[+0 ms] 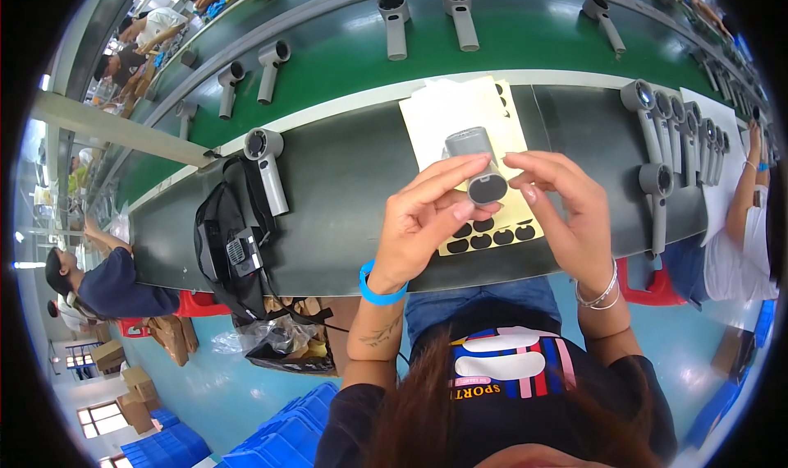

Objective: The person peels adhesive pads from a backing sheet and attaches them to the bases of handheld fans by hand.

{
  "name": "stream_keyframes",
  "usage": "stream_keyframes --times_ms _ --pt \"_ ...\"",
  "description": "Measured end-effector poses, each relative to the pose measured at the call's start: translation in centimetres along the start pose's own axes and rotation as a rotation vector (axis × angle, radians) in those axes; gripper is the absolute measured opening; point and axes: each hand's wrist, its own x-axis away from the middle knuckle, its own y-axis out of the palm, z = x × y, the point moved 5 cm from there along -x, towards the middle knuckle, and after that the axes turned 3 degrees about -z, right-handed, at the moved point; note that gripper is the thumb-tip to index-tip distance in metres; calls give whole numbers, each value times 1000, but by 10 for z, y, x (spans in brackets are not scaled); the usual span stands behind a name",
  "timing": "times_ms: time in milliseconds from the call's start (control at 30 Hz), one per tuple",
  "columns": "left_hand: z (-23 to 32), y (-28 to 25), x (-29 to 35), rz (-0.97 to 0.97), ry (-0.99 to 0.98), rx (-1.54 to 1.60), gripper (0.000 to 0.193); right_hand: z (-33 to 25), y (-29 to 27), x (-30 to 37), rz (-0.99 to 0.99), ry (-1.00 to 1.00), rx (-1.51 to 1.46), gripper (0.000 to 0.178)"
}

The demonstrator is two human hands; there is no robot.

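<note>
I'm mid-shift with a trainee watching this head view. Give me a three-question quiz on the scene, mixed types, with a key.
1. Which hand grips the grey device?

2. True or false: the black bag is to the person's left of the yellow sheet.

3. What colour are the rounded shapes along the sheet's near edge?
A) red
B) black
C) green

Key:
1. The left hand.
2. True.
3. B.
</note>
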Motion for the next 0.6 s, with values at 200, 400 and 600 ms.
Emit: stream_keyframes --times_ms 200,400,600 --pt "-2 7 -3 76 48 -206 45 -8 4 4 8 -34 11 29" --pt "-2 10 -3 95 54 -267 46 -5 3 2 8 -78 27 30" --pt "-4 11 -4 97 78 -320 44 -3 1 -1 -6 -81 -37 29"
